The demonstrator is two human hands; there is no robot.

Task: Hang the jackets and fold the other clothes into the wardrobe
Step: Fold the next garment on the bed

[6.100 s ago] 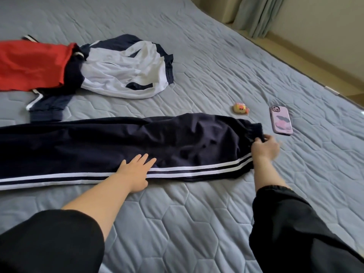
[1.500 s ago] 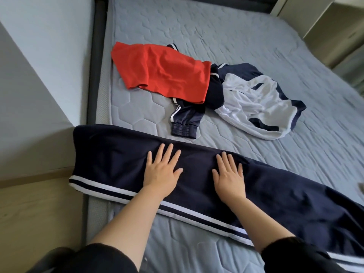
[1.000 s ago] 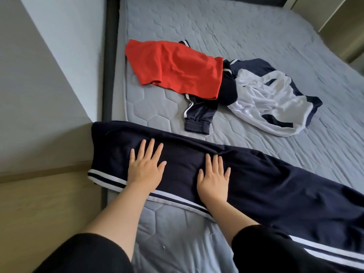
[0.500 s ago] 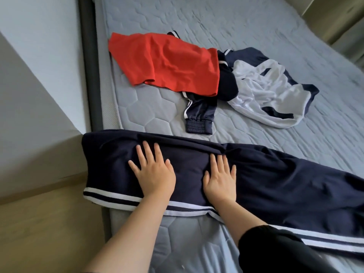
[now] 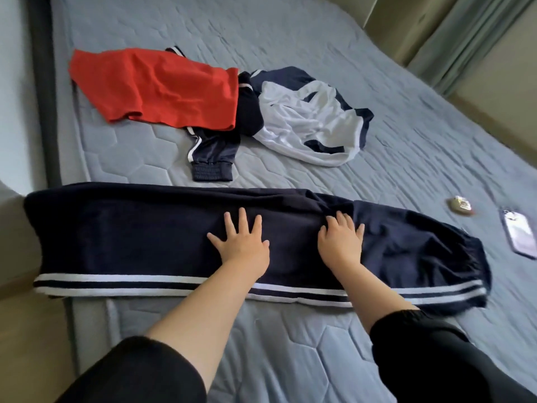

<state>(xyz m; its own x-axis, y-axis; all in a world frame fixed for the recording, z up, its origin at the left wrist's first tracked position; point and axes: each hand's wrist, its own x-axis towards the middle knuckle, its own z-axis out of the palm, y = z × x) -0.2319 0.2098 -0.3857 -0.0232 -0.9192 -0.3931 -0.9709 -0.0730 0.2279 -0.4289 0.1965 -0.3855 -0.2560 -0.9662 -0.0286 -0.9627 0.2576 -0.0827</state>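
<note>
Navy trousers [image 5: 145,237] with two white side stripes, laid flat and long from 9 to 3 o'clock. Red garment [image 5: 162,91] crumpled at 11 o'clock, overlapping a rumpled navy-and-white jacket [image 5: 308,126] at 12, cuffed sleeve [image 5: 212,167] trailing toward the trousers.

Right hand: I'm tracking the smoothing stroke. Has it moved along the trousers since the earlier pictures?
Yes. The right hand slid rightward along the trousers, away from the jacket cuff lying on the bed, toward their elastic ankle end.
</note>
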